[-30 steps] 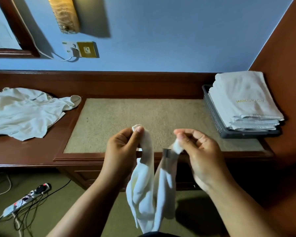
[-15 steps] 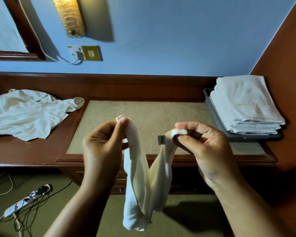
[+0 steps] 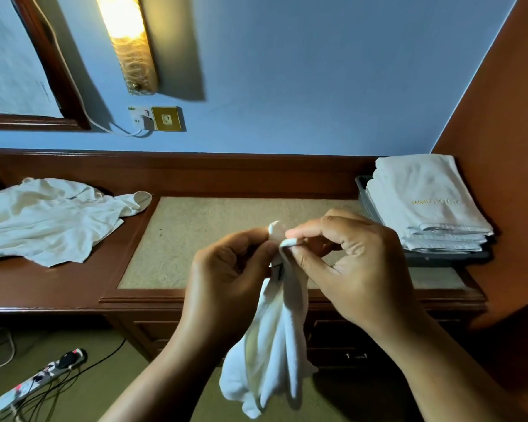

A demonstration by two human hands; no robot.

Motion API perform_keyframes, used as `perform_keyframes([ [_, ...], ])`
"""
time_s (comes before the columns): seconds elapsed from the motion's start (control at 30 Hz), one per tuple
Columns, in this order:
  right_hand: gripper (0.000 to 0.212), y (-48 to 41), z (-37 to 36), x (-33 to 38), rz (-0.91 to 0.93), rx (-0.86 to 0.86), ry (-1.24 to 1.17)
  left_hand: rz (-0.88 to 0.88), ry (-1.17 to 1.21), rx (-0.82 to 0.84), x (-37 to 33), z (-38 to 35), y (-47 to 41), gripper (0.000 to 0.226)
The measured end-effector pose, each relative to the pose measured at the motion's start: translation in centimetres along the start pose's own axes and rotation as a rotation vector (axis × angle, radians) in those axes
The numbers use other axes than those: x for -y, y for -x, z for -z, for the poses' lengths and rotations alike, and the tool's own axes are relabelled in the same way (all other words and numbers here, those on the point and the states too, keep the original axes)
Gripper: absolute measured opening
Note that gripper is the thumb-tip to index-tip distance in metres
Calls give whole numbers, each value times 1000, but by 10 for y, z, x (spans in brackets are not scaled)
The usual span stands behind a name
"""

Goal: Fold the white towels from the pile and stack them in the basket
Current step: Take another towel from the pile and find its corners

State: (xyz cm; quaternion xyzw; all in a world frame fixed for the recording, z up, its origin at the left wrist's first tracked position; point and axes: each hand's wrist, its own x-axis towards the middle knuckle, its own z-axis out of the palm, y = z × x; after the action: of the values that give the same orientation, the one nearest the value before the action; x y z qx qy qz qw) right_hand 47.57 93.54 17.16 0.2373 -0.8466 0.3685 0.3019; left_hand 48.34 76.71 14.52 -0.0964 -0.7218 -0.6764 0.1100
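A small white towel [image 3: 272, 351] hangs in front of the desk's edge, doubled over. My left hand [image 3: 229, 278] pinches one top corner and my right hand [image 3: 348, 263] pinches the other; the two corners meet between my thumbs. A small dark label shows near the top of the cloth. The pile of unfolded white towels [image 3: 49, 220] lies on the desk at the left. At the right, the dark basket [image 3: 365, 196] holds a stack of folded white towels [image 3: 427, 202] with gold lettering on top.
The wooden desk [image 3: 58, 287] has a beige inset mat [image 3: 226, 220] in the middle. An orange-brown wall panel [image 3: 506, 147] stands close on the right. A power strip with cables [image 3: 40, 376] lies on the floor at lower left. Drawers sit under the desk.
My hands have come together, bringing the towel's two top corners into contact; before, they were held apart with the cloth sagging between them. The view has tilted up slightly.
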Motion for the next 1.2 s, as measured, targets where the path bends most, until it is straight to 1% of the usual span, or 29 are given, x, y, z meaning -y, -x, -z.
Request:
perform_keyframes([
  [0.1,9,2,1,0,5,19,25,-19,-31,22,-2,2,6,28],
  [0.2,11,3,2,1,-18,62,20,9,26,21,-4,5,8,33],
  [0.3,13,3,4,4,-42,52,5,-71,6,27,-4,9,10,34],
  [0.4,13,4,9,6,-87,52,-78,-226,-113,52,-3,11,13,26],
  [0.47,14,3,13,7,-149,71,-185,-341,-178,102,-5,15,14,23],
  [0.53,13,-1,20,8,-188,131,-305,-516,-261,153,-9,20,12,26],
  [0.6,13,-9,29,10,-183,203,-353,-703,-351,195,-15,25,8,27],
  [0.67,13,-18,36,13,-181,239,-417,-839,-463,207,-22,27,3,26],
  [0.8,22,-31,38,9,-228,271,-573,-989,-611,236,-33,31,-9,26],
  [0.87,28,-33,33,4,-288,275,-627,-1021,-694,253,-35,35,-17,23],
  [0.93,28,-29,24,-1,-361,218,-665,-1021,-800,252,-37,38,-24,19],
  [1.03,13,-13,8,-5,-478,-30,-645,-955,-924,178,-42,41,-36,14],
  [1.07,14,-6,3,-3,-488,-98,-635,-935,-944,176,-44,42,-41,13],
  [1.1,17,3,0,2,-477,-132,-631,-927,-952,203,-46,42,-45,13],
  [1.13,20,11,-5,7,-445,-139,-620,-929,-954,245,-49,42,-50,12],
  [1.2,28,26,-13,20,-387,-98,-532,-928,-974,324,-55,39,-55,14],
])
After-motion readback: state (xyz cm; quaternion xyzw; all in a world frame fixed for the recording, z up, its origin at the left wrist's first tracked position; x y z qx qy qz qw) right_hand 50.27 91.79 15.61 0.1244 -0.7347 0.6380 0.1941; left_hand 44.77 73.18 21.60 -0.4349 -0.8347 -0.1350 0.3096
